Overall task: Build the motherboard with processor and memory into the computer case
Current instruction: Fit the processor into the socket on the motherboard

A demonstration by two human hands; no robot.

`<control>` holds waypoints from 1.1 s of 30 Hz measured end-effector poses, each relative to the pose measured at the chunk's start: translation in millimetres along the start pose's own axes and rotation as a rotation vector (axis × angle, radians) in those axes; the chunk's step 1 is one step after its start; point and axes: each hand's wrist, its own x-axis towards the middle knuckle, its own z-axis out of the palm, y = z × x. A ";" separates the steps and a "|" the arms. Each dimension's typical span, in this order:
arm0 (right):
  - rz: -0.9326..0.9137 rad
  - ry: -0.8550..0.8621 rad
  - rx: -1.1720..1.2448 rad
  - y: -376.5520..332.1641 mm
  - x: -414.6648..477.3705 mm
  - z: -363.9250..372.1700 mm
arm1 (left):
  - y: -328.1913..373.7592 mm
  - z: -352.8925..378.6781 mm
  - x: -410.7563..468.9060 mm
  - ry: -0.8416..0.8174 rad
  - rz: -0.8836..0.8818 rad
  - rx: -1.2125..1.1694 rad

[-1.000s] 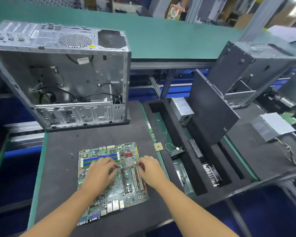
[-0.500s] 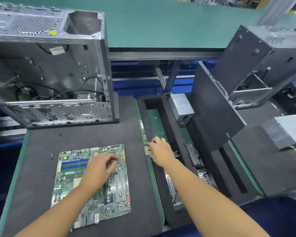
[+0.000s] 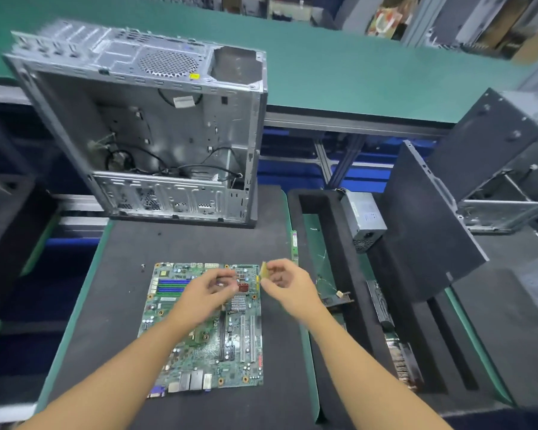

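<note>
Just over the motherboard [image 3: 205, 342] edge, processor [image 3: 264, 270] in right hand [image 3: 284, 282]

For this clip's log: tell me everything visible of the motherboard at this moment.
The motherboard is a green circuit board lying flat, component side up, on the dark foam mat. It carries blue and green memory slots far left, a small silver heatsink, long expansion slots and rear ports on its near edge. The left hand is curled over its far middle; contact is unclear. The right hand pinches the processor beside its far right corner.
</note>
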 end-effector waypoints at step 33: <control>0.324 -0.362 0.923 -13.4 -60.0 144.9 | -32.2 -89.1 -70.9 -0.042 0.440 0.457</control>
